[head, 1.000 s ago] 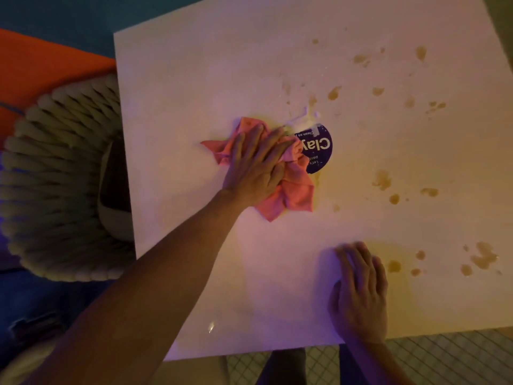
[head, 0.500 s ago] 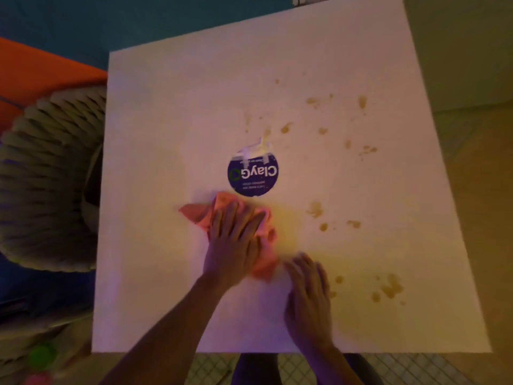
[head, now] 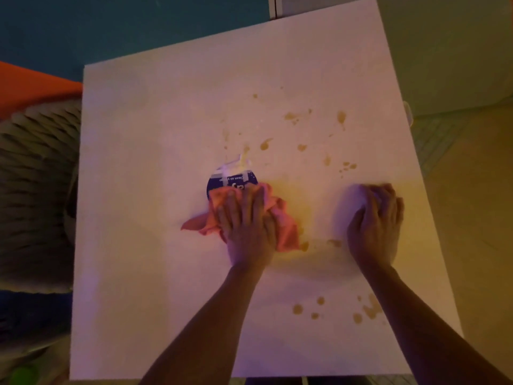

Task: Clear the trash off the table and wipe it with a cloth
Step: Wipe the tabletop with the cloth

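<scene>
Now wiping: left hand flat, pressing cloth mid-table.
Right hand: resting, blurred; grip unclear.
Left: stains near and far.

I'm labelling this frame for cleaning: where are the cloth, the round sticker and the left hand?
cloth (head: pixel 287 232), head view, right fold.
round sticker (head: pixel 215 183), head view, blue left part.
left hand (head: pixel 247 226), head view, back of hand.

Pink cloth, crumpled, flat on white tabletop near centre; far edge overlaps a round dark-blue sticker with white lettering. Brown stains scattered over tabletop's far-right and near-right areas, one touching cloth's near-right corner.
</scene>
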